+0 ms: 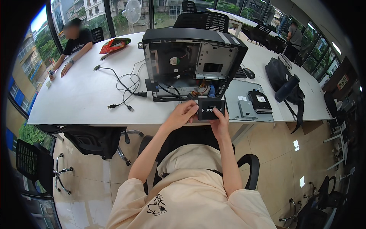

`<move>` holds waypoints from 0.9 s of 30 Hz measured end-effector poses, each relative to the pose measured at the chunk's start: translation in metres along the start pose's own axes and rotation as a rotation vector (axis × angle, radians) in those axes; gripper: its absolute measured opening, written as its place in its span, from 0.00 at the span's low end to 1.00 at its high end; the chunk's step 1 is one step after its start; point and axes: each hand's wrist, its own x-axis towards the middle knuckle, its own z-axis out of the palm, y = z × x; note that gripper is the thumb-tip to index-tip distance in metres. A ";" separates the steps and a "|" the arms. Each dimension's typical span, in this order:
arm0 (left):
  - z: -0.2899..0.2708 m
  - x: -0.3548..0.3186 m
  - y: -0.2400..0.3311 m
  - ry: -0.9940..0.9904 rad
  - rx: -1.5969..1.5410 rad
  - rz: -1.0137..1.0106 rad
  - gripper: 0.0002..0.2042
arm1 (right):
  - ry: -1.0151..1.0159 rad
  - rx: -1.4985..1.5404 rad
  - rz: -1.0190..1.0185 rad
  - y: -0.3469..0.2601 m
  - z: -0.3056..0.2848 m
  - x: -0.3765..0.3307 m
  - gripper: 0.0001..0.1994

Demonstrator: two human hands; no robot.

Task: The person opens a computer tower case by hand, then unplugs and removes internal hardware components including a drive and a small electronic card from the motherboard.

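Observation:
A flat black solid-state drive (211,109) with pale lettering is held at the table's front edge, just before the opened computer case (173,61). My right hand (221,124) grips it from the right, thumb on its face and fingers behind. At the drive's left edge, my left hand (183,114) is closed in a pinch; anything between its fingertips is too small to make out. The case lies with its open side toward me, showing a metal drive bracket (214,61) and a bundle of coloured wires (201,91) low inside.
Right of the case, a grey metal side panel (240,86) carries a hard drive (260,102) and a small grey metal part (246,108). Loose black cables (127,87) lie left. Farther off are a mouse (249,73), a backpack (282,76), a red packet (115,45) and a seated person (78,42).

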 end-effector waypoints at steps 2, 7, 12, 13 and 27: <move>-0.002 -0.003 0.030 -0.020 0.031 -0.120 0.12 | 0.014 -0.043 -0.012 -0.007 -0.004 -0.005 0.14; 0.010 -0.002 0.051 -0.021 0.022 -0.197 0.14 | -0.040 -0.263 -0.041 -0.022 -0.010 -0.017 0.13; 0.012 -0.001 0.068 -0.215 0.222 -0.117 0.17 | -0.105 -0.565 -0.165 -0.037 -0.004 -0.037 0.18; 0.009 -0.001 0.067 -0.266 0.227 -0.092 0.16 | -0.102 -0.567 -0.166 -0.039 -0.009 -0.038 0.18; -0.058 -0.032 0.073 0.124 -0.305 -0.014 0.14 | -0.215 -0.476 -0.054 -0.021 -0.013 -0.032 0.14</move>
